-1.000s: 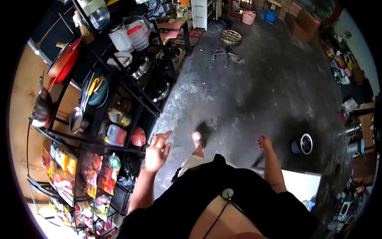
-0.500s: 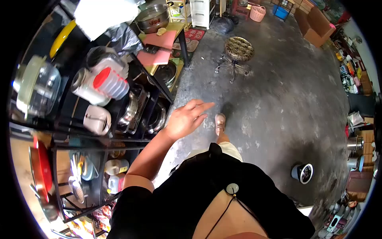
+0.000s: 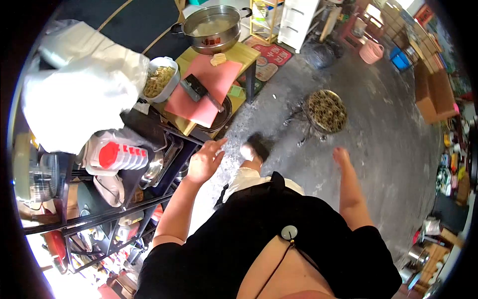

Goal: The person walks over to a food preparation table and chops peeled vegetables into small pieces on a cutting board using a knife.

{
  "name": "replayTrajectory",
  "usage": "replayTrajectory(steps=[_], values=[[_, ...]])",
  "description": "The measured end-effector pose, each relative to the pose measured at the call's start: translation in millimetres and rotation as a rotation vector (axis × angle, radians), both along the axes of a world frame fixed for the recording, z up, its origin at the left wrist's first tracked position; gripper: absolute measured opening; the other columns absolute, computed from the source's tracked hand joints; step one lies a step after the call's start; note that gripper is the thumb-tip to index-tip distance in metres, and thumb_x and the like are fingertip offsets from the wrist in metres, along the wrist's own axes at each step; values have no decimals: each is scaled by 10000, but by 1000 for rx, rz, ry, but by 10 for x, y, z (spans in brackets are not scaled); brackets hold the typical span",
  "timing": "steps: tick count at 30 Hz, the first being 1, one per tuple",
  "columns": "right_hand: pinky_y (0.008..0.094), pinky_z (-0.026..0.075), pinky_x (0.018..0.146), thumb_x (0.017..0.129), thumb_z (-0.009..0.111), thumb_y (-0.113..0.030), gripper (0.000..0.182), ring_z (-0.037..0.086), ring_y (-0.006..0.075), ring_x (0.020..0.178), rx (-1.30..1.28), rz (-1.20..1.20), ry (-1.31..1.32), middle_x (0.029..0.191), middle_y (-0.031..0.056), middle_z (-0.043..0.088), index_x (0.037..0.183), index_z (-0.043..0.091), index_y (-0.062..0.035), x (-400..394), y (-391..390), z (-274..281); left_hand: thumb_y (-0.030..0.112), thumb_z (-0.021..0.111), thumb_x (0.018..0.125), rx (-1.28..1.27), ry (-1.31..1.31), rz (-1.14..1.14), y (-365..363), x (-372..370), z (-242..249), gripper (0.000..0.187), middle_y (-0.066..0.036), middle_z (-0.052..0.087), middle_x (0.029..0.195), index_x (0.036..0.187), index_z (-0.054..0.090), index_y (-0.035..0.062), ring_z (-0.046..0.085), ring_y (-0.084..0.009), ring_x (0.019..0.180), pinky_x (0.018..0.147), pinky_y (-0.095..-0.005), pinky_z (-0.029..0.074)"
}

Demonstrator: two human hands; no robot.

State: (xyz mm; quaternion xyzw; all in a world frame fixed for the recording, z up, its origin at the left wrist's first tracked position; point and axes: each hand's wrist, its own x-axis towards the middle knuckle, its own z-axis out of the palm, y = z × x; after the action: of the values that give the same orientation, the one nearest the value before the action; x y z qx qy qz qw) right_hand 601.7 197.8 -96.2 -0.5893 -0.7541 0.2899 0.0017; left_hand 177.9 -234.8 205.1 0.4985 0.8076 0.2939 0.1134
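My left hand point(image 3: 204, 162) is held out with its fingers apart and nothing in it, near the front of a wooden table point(image 3: 247, 61). On that table lies a pink cutting board point(image 3: 211, 79), bearing a cleaver point(image 3: 196, 89) and a small pale yellowish piece point(image 3: 218, 59). Beside the board stands a white tub point(image 3: 173, 84) of pale cut strips point(image 3: 158, 82). A large two-handled steel pot point(image 3: 211, 45) with something pale inside is behind it. My right hand point(image 3: 341, 155) hangs over the floor, touching nothing visible; its fingers are too foreshortened to read.
On the floor ahead, a round tray point(image 3: 326, 112) of dark brownish clumps rests on a legged stand. To the left is a black rack point(image 3: 124, 215) with containers and white plastic bags point(image 3: 84, 99). A white drawer unit point(image 3: 297, 22), pink basket point(image 3: 371, 51) and cardboard box point(image 3: 432, 97) stand farther off.
I have stepped forward, and the view has turned left; the table, pot and cleaver are closer and fuller in view. My right hand has come into sight. My left hand stays open.
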Motion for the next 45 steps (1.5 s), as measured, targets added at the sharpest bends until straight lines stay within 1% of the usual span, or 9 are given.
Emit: replayTrajectory(steps=[5,9,17,20,24,29,33,40,45], values=[[294,457,612,823,570,-226,233,573,147,658,-191,245,525,771,62,629,967,634,-55,-2532,548,789,252,542,848,-201,-88,269,641,-854,-820,459,-105,591,943,1289,429,196,599,-285,862,753,-410,481],[373,478,737,817,557,-221,223,613,312,864,-164,575,348,923,155,637,973,614,-71,-3900,698,1081,366,526,845,-397,-166,544,1297,-1482,-1460,587,-171,531,1103,1372,295,250,546,-332,1017,841,-445,449],[408,434,862,813,524,-195,364,535,333,1030,-56,1028,248,1152,167,535,1174,523,-148,-5978,473,1923,371,621,772,-705,-306,912,1999,-1970,-1830,889,-190,444,1223,1430,24,327,509,-353,1082,855,-456,448],[408,458,843,798,563,-186,442,496,325,1085,204,1275,254,1204,134,485,1229,471,-152,-6696,483,1360,282,616,770,-726,-354,1021,2076,-2039,-2014,893,-210,436,1211,1433,18,310,499,-357,1086,849,-446,452],[415,445,897,783,569,-172,526,429,346,1152,164,1500,196,1298,105,399,1283,406,-169,-7116,429,1220,124,596,728,-355,-384,1245,2046,-1837,-2119,875,-228,404,1210,1439,90,193,472,-391,1058,826,-447,448],[410,415,942,745,602,-141,589,375,335,1202,219,1655,138,1325,75,363,1294,393,-188,-7262,348,1330,52,561,822,266,-777,1371,2295,-1501,-1497,637,5,435,708,1391,289,151,466,-109,595,538,-252,439],[412,405,944,695,652,-148,625,373,331,1198,209,1783,196,1320,64,374,1269,412,-208,-7398,220,888,68,505,892,508,-967,1377,2325,-1326,-1464,567,16,419,652,1399,277,176,386,-67,471,434,-224,368],[414,395,941,700,688,-232,561,451,342,1128,-269,1606,249,1218,105,492,1210,470,-153,-7266,-447,1197,253,518,911,153,-789,1465,2080,-1335,-1717,432,-15,466,670,1313,420,126,451,-82,535,480,-244,393],[413,390,943,738,669,-305,625,455,350,1132,-301,1605,418,1226,152,490,1255,428,-48,-7253,-429,936,317,443,946,337,-961,1445,2241,-1518,-987,414,6,448,630,1246,477,33,427,-74,526,477,-225,367]])
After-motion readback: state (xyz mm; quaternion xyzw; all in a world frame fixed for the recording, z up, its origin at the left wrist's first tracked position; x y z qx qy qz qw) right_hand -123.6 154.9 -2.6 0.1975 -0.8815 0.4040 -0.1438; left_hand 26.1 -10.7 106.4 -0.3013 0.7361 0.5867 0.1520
